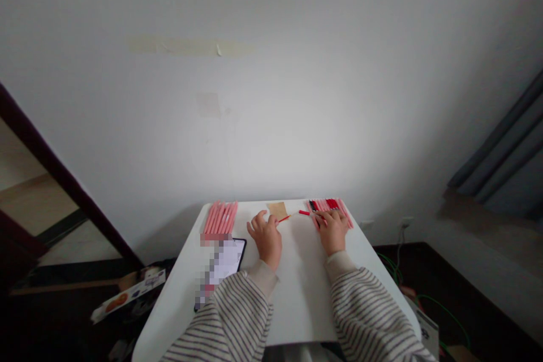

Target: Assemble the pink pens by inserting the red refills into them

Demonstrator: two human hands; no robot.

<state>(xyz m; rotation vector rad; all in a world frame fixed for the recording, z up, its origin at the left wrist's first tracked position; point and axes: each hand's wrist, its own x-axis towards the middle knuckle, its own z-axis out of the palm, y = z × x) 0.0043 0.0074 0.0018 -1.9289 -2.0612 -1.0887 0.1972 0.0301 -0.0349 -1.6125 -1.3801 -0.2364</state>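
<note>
My left hand (266, 236) hovers at the middle of the white table (297, 294), its fingers apart and slightly bent. Just right of its thumb lies a thin red stick like a pen refill (284, 218), with a pale end. Whether the thumb touches it I cannot tell. A short red cap-like piece (304, 212) lies further right. My right hand (333, 233) rests over a row of pink pens (345, 216) with red and black parts on them. Its fingers are spread across the row and hide some of the pens.
Another bundle of pink pens (221, 218) lies at the back left. A phone (231, 254) is in front of it, partly blurred. A tan paper square (278, 209) lies near the back edge. Behind the table stands a white wall (297, 96); green cables (445, 308) run along the floor at right.
</note>
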